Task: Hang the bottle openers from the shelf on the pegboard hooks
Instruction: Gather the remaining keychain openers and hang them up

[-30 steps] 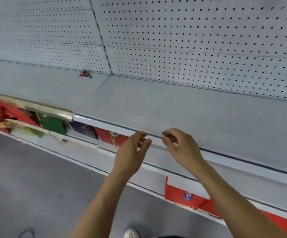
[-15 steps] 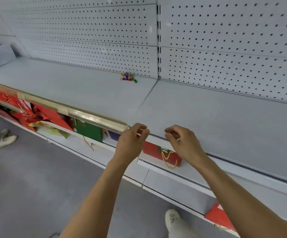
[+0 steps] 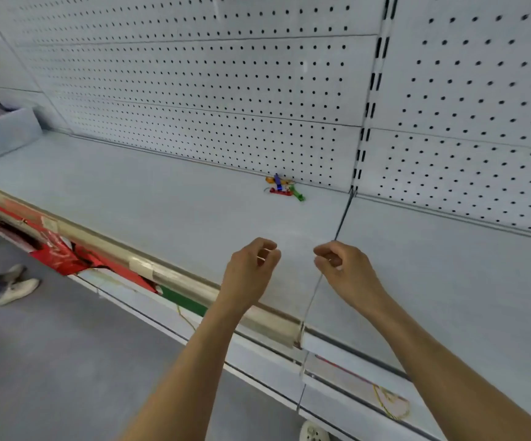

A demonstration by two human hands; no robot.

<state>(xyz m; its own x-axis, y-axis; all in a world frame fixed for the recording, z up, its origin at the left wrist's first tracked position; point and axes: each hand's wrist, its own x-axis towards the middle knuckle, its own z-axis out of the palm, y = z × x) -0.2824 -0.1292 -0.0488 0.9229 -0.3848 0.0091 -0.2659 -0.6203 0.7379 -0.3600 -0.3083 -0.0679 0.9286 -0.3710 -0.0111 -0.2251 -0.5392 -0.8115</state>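
A small heap of coloured bottle openers (image 3: pixel 285 188), red, green, blue and orange, lies at the back of the grey shelf (image 3: pixel 168 211), against the foot of the white pegboard (image 3: pixel 219 90). I see no hooks on the pegboard. My left hand (image 3: pixel 251 268) and my right hand (image 3: pixel 345 270) hover side by side over the shelf's front part, well short of the openers. Both have their fingers curled in with thumb against forefinger. Nothing clear shows in either hand.
A brass-coloured rail (image 3: pixel 168 278) runs along the shelf's front edge. Below it, red and green packages (image 3: pixel 63 254) fill a lower shelf. A grey bin (image 3: pixel 3 132) stands at the far left. Another person's leg and shoe (image 3: pixel 13 289) are on the floor at left.
The view has swung along the shelf, so the openers now sit nearer and more central. Both hands have moved from the front edge to above the shelf surface, still curled.
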